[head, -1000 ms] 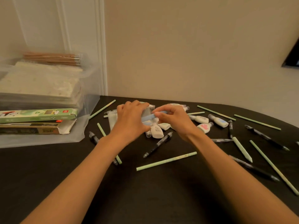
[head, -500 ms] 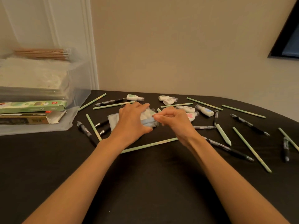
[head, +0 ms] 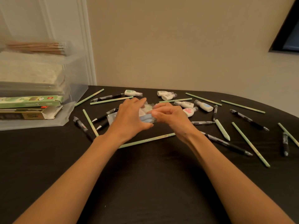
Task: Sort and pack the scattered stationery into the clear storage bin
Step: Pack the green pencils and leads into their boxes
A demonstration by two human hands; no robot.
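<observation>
While left hand and right hand fingers are gripping a pouch,
most pens are lying outside the bin.

2 forearms show bare along their whole visible length, each narrowing to a slender wrist; left grip and right grip are bare too.

Both bare forearms reached forward and converged at centre. The left hand lay palm down, fingers curled over a packet, thumb under. The right hand was knuckles up, thumb and forefinger pinching the packet's edge. The two were nearly touching.
</observation>
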